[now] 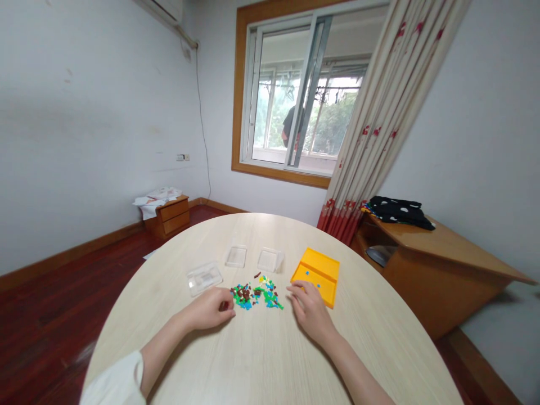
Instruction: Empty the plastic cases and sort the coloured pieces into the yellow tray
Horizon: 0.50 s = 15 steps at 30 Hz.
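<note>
My left hand (212, 309) rests on the table at the left edge of a pile of small plastic pieces (244, 294). Its fingers are curled in toward the thumb, and whatever may be inside them is hidden. The pieces are brown, green, blue and yellow and spread into two loose clusters. On the other side, my right hand (310, 308) has its fingers bent but apart, with nothing visible in them. It overlaps the near left corner of a yellow plastic tray (319, 257), where a couple of tiny blue pieces (307, 273) lie.
Clear plastic boxes or lids stand behind the pile: one at left (198, 279), one in the middle (236, 256), one at right (270, 259). The round wooden table (236, 360) carries everything. A wooden desk (422, 264) with dark cloth stands to the right.
</note>
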{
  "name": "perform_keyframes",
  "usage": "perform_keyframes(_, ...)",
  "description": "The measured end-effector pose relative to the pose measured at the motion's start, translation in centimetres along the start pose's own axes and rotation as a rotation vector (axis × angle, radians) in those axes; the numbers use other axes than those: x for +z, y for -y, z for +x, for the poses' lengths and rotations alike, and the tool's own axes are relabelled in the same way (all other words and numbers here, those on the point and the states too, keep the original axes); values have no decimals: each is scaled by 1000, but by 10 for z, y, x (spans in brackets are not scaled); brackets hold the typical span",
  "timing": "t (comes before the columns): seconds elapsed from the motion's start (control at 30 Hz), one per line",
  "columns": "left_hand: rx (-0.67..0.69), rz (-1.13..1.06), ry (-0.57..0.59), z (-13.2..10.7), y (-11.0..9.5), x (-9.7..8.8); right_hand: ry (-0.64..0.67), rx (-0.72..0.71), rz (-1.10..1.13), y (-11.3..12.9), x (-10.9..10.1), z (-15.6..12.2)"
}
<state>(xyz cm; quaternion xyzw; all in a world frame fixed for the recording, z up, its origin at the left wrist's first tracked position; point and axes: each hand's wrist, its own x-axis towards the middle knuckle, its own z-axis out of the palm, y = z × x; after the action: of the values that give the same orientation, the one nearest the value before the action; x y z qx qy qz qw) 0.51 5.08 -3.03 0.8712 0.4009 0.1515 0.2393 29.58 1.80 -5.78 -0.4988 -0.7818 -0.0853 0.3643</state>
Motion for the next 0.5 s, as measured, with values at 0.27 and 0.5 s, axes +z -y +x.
perform_keyframes(0.27, -23, -86, -48, 1, 3, 5, 222, -145, 60, 31, 0, -1)
perform_keyframes(0.5, -31, -4, 1, 0, -1, 3, 230, -111, 72, 30, -1, -1)
